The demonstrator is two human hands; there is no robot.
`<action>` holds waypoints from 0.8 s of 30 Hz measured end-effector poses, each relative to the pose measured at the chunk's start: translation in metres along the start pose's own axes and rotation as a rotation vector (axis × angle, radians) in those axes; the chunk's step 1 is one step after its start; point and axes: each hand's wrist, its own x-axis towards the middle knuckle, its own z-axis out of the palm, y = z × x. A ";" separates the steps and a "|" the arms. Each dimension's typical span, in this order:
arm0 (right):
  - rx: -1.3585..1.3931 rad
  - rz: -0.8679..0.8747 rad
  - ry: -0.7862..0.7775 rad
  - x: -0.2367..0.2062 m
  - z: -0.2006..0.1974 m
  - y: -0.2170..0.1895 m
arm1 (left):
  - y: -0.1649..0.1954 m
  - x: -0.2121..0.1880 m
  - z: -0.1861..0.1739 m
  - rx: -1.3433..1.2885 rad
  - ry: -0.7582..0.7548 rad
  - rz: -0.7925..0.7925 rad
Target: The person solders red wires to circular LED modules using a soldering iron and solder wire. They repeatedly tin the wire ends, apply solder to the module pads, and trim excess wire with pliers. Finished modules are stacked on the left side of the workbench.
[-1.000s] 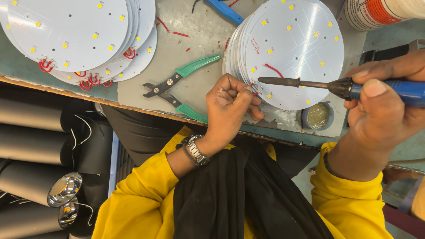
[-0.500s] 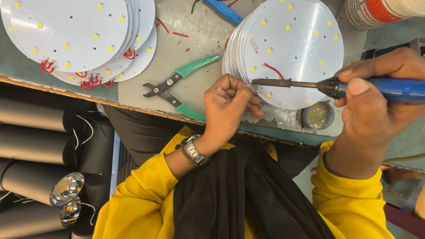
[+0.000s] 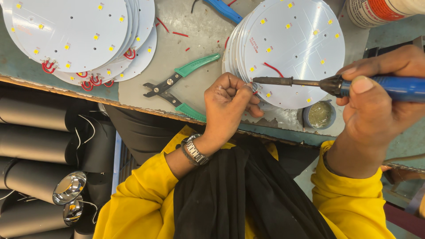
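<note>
My right hand grips a blue-handled soldering iron, its dark tip reaching left to the near edge of the top round white LED board. My left hand is closed with pinched fingers at that same edge, right beside the iron's tip; something thin, perhaps a wire, is between the fingertips but it is too small to tell. A short red wire lies on the board, which tops a stack of similar boards.
Green-handled cutters lie on the grey bench left of my left hand. Another stack of LED boards with red wire loops sits far left. A small round tin stands below the iron. Black tubes and chrome reflectors lie under the bench.
The soldering iron has shifted slightly left with my right hand, bringing its tip closer to my left fingertips. My left hand has stayed in place.
</note>
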 end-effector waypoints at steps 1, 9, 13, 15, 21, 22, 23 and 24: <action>0.000 -0.004 -0.007 0.001 0.001 0.000 | 0.000 0.000 0.000 0.003 -0.001 0.001; -0.067 -0.009 -0.045 0.003 0.000 -0.003 | 0.001 0.000 -0.001 0.006 -0.002 -0.012; -0.128 -0.018 -0.073 -0.002 -0.003 -0.004 | 0.003 0.000 0.001 0.018 0.009 -0.022; -0.119 -0.030 -0.077 -0.004 -0.005 -0.003 | 0.003 0.000 0.001 0.018 0.012 -0.024; 0.002 -0.013 -0.026 -0.008 -0.016 0.003 | 0.003 0.000 0.002 0.028 0.014 -0.017; -0.001 -0.004 -0.019 -0.009 -0.017 0.003 | 0.002 0.000 0.002 0.027 0.016 -0.017; -0.001 -0.002 -0.018 -0.009 -0.017 0.004 | 0.002 0.001 0.002 0.025 0.018 -0.016; 0.002 -0.002 -0.016 -0.010 -0.017 0.005 | 0.002 0.001 0.002 0.024 0.020 -0.016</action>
